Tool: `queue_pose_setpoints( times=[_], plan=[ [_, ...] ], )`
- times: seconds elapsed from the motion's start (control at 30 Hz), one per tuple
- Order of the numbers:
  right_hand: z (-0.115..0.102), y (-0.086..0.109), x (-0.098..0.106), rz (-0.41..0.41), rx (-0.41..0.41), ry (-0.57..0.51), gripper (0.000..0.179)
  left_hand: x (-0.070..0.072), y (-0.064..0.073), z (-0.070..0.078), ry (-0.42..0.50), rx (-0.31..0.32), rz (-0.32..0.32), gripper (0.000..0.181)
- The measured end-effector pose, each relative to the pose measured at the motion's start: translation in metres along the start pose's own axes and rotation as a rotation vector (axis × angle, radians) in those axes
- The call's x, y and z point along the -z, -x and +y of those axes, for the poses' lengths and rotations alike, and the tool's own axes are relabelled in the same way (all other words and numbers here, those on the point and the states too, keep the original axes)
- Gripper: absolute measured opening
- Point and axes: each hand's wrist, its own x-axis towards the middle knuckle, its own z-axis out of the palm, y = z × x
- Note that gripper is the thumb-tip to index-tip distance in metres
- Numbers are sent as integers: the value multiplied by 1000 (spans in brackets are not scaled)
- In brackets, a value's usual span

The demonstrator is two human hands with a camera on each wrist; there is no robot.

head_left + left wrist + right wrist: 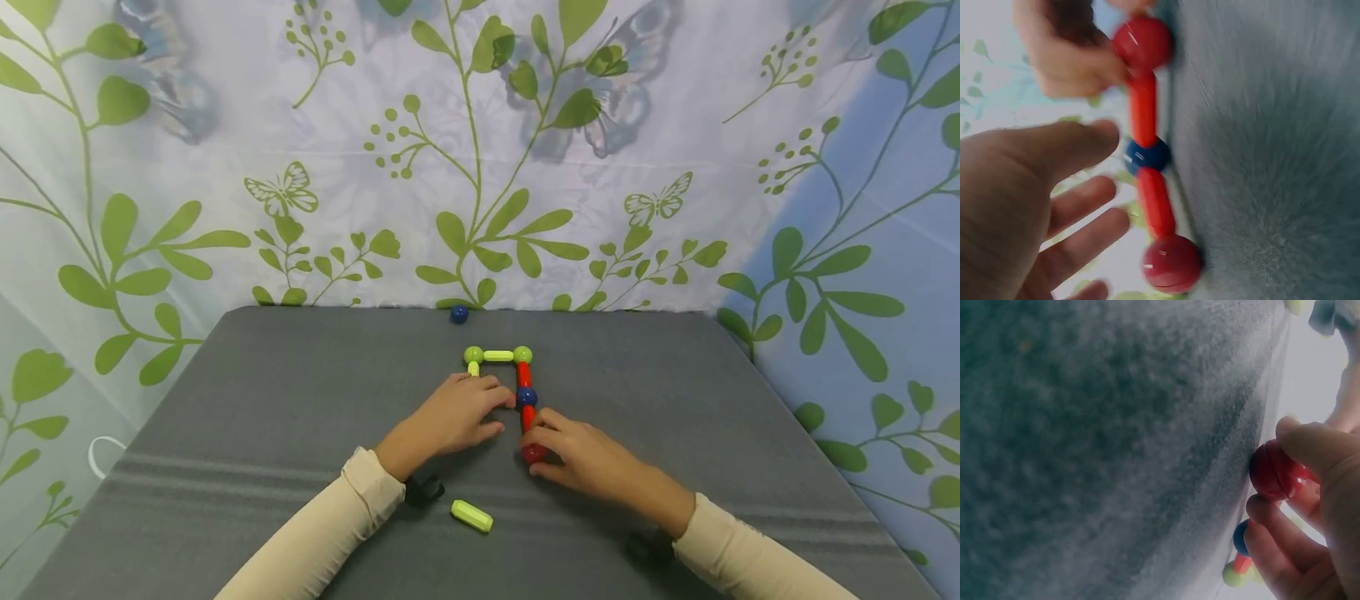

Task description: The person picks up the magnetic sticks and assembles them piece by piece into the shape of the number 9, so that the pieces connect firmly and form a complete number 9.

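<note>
On the grey table lies a figure of toy sticks and balls, with a green ball [522, 356] at its far right corner. Down its right side run a red stick [524, 374], a blue ball [527, 397], another red stick [528, 416] and a red ball [1270, 470]. My right hand [588, 454] pinches that red ball between thumb and fingers. Over the figure's left part hovers my left hand [457, 414], fingers spread and loosely bent, nothing seen between them; it hides part of the left side. A further red ball [1172, 264] shows in the left wrist view.
A loose yellow-green stick [472, 516] lies near me, between the forearms. Another blue ball [459, 314] sits by the table's far edge. Patterned cloth [337, 150] hangs behind the grey table [300, 400].
</note>
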Motion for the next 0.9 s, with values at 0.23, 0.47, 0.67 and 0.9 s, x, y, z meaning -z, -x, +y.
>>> queue_pose_setpoints(
  times=[0.23, 0.47, 0.67, 0.9],
  plan=[
    [-2, 3, 3, -19, -81, -37, 32, 16, 42, 16, 312, -73, -256, 32],
    [-4, 4, 4, -33, -127, -38, 33, 8, 59, 16, 410, -133, -344, 33],
    [-4, 5, 4, -48, -141, -52, 32, 1, 58, 19, 373, -138, -306, 19],
    [-5, 5, 5, -43, -146, -60, 32, -6, 44, 13, 357, -21, -202, 16]
  ],
)
